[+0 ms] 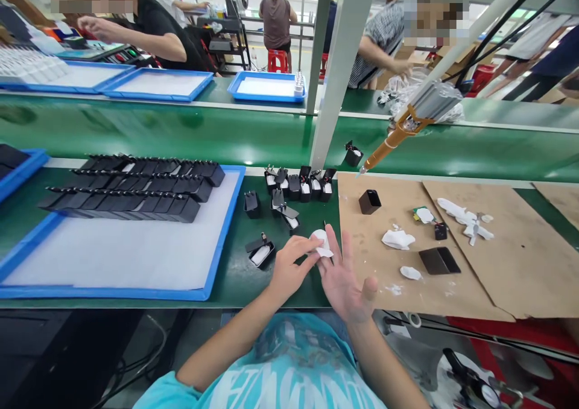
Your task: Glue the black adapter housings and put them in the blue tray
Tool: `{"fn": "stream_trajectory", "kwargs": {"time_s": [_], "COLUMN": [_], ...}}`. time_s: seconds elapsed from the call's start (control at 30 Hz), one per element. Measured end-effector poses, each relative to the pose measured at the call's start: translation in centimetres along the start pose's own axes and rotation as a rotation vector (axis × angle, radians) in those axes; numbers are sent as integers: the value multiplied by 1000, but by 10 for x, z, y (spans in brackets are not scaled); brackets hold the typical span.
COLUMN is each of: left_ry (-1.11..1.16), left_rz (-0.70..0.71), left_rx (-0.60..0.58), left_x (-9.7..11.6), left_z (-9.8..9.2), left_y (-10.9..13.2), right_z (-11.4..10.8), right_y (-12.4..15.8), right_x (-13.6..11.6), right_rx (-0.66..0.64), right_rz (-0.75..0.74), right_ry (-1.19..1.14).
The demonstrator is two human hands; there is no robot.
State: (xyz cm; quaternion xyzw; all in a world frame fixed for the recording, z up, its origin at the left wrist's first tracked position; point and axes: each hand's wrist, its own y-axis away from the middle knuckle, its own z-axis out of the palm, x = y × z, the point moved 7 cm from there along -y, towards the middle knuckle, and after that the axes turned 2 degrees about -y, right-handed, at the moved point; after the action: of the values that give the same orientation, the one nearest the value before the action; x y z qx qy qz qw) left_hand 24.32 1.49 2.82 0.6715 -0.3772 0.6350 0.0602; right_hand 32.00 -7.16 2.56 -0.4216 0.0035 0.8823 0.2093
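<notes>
My left hand (294, 263) pinches a small white, soft-looking piece (322, 244) between thumb and fingers; its exact kind I cannot make out. My right hand (347, 282) is palm up with fingers spread, its fingertips right beside the white piece; whether they touch it I cannot tell. Left of my hands, a small black case (261, 253) lies with its lid tilted up and white filling inside. Beyond my fingers sits another lidded black case (289, 217). A row of similar cases (305, 186) stands behind it.
A blue-rimmed tray (221, 234) at left holds rows of black cases (136, 189). On brown cardboard (380, 288) at right lie white scraps (398, 239), a black housing (439, 260) and an open black box (370, 202). An orange-handled tool (391, 143) hangs above. Several people work beyond the green belt (203, 131).
</notes>
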Motion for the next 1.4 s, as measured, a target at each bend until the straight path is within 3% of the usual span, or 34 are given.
{"fn": "stream_trajectory", "kwargs": {"time_s": [0.07,0.4,0.63,0.87,0.97,1.1,1.27,1.4], "left_ry": [-37,-32,222,685,749,643,504,374], "left_rz": [55,47,-215,-515,-502,-437,-358,-287], "left_rx": [10,-104,20,160,230,127,104,103], "left_x": [4,9,2,-11,-11,-5,2,7], "left_z": [-1,10,11,23,14,13,10,5], "left_y": [-1,-3,-1,-3,-10,-13,-10,-10], "right_z": [2,10,16,8,6,11,21,27], "right_y": [1,-8,0,15,20,15,5,2], "right_x": [2,-2,0,-5,-5,-8,-9,-9], "right_rx": [9,53,0,91,51,-100,-245,-251], "right_rz": [21,19,-99,-35,-29,-54,-9,-75], "right_ry": [-26,-52,173,359,368,431,1030,1206]}}
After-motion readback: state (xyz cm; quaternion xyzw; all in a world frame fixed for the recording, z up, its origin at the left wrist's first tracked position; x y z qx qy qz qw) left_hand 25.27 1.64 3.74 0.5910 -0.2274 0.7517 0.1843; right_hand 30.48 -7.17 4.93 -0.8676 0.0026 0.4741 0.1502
